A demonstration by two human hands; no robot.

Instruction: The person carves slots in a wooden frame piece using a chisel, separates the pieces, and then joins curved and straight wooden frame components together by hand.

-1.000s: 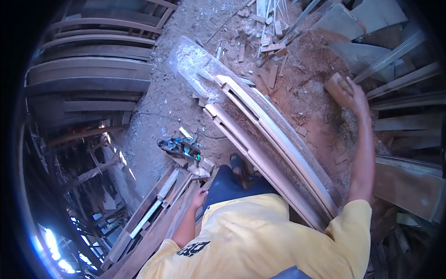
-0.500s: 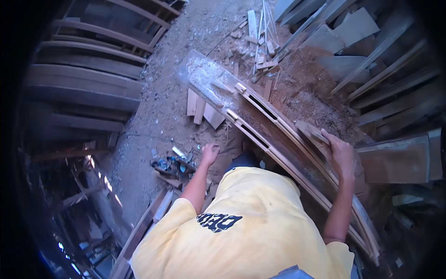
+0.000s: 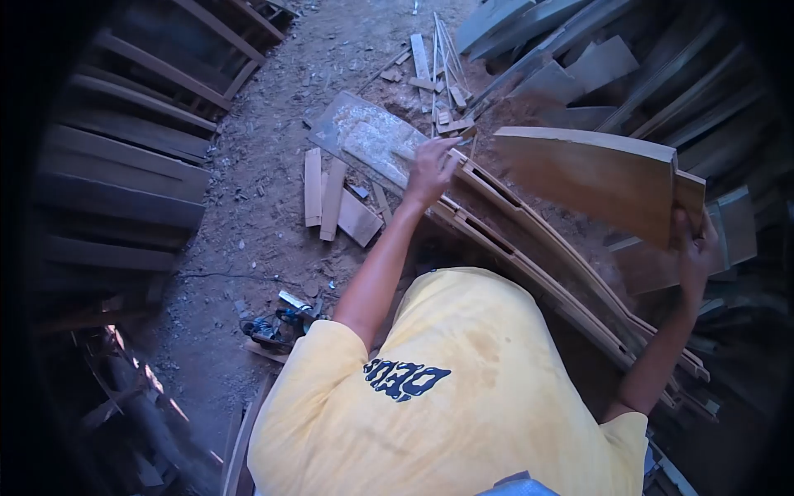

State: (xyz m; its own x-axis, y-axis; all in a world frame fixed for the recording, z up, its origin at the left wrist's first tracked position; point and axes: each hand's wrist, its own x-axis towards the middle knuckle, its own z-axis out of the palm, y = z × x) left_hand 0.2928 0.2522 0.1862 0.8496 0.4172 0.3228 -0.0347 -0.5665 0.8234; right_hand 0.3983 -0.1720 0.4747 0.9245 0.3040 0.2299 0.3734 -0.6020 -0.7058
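My right hand (image 3: 696, 246) grips the lower right end of a broad, curved wooden panel (image 3: 591, 169), raised to the right of the bench. My left hand (image 3: 432, 172) is over the bench, by the near ends of two long slotted wooden rails (image 3: 529, 223). Its fingers are bent; whether they hold anything is too small to tell. The rails lie side by side on a long board (image 3: 364, 124) dusted with pale sawdust, running from upper left to lower right.
Short wood offcuts (image 3: 335, 198) lie on the ground left of the board. A power tool (image 3: 277, 326) sits at lower left. Curved wooden pieces (image 3: 124, 165) are stacked at left. Thin strips (image 3: 442, 66) lie beyond the bench, and planks (image 3: 686, 66) lean at right.
My right hand has moved right and lifted the curved panel away from the rails. My left hand has moved up and right, from beside my body to the rail ends.
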